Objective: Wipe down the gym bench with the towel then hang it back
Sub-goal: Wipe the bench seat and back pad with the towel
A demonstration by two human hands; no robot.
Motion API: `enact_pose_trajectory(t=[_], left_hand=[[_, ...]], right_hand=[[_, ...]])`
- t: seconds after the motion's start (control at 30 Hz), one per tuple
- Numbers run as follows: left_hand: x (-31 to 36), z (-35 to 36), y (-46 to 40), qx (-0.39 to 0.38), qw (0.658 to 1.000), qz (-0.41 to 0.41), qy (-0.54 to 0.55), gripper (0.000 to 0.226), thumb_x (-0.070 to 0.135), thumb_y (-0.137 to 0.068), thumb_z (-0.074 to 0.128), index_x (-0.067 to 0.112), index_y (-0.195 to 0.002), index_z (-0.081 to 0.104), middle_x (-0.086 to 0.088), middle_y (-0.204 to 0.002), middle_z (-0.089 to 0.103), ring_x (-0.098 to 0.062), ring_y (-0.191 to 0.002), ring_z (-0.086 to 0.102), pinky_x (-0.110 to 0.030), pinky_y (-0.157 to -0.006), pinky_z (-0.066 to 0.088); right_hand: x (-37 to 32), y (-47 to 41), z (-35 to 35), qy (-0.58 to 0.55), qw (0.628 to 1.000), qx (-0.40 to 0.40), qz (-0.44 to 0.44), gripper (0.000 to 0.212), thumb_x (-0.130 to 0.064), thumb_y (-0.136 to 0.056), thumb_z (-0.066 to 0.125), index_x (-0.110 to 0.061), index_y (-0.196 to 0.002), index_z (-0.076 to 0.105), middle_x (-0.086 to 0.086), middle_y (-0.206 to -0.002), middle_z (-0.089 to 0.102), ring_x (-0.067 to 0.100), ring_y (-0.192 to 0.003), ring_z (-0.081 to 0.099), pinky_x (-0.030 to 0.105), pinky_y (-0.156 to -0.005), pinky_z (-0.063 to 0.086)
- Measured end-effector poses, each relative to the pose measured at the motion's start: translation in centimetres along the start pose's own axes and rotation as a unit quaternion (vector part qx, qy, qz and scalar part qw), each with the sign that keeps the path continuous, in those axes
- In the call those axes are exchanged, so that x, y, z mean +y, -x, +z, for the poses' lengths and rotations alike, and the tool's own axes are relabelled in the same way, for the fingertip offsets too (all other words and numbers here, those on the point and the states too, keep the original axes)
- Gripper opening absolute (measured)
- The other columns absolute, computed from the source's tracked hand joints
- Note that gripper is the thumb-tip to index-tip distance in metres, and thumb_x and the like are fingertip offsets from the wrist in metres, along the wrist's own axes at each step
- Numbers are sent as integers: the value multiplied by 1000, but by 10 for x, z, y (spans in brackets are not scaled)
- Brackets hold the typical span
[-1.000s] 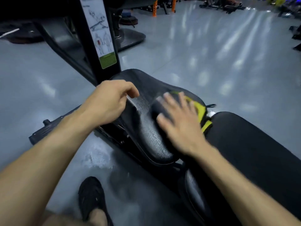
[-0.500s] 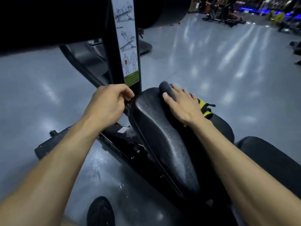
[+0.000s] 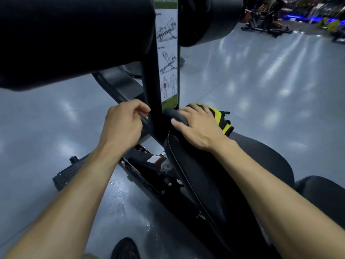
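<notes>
Towel at the top end of the gym bench

The gym bench [image 3: 201, 176] has black, slightly glossy padding, its seat pad tilted up toward a black upright post; the towel [image 3: 176, 116], dark grey with a yellow-green part at its right, lies bunched on the pad's far edge, touching the post

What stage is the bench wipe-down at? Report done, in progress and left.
Done: nothing looks finished; droplets still sit on the seat pad. In progress: the right hand lies flat on the towel, pressing it onto the pad's top end beside the post, while the left hand is curled at the post's other side. Left: the rest of the bench, then hanging the towel back.
</notes>
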State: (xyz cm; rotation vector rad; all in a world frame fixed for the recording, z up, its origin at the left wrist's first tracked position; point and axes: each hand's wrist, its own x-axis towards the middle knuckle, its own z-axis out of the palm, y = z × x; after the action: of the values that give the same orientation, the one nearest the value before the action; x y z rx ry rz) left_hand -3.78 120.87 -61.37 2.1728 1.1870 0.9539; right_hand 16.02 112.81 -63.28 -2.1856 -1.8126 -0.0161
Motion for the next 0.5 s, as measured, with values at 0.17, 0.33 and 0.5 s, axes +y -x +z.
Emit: enact_pose_trajectory(t=[0.17, 0.33, 0.5], left_hand=[[6, -3, 9, -2, 1000, 11, 2, 42, -1, -95, 40, 26, -98, 72, 8, -95, 73, -14, -86, 67, -29, -84, 51], [0, -18, 32, -1, 1000, 14, 15, 43, -1, -95, 39, 27, -96, 72, 11, -92, 72, -5, -81, 65, -26, -78, 49], [-8, -36, 52, -5, 1000, 3, 9, 44, -1, -98, 37, 27, -101, 71, 13, -95, 70, 0, -83, 63, -19, -75, 44]], right_hand=[[-37, -4, 0, 78, 994, -37, -71, 58, -61, -94, 27, -36, -127, 68, -2, -122, 68, 22, -130, 49, 46, -118, 23], [-12, -23, -18, 61, 995, -73, 1, 47, -59, -101, 35, -38, -130, 65, 12, -128, 68, 34, -126, 54, 46, -111, 35], [-22, -19, -15, 67, 996, -61, 26, 43, -52, -98, 35, -43, -128, 65, 10, -126, 67, 33, -125, 51, 52, -111, 30]])
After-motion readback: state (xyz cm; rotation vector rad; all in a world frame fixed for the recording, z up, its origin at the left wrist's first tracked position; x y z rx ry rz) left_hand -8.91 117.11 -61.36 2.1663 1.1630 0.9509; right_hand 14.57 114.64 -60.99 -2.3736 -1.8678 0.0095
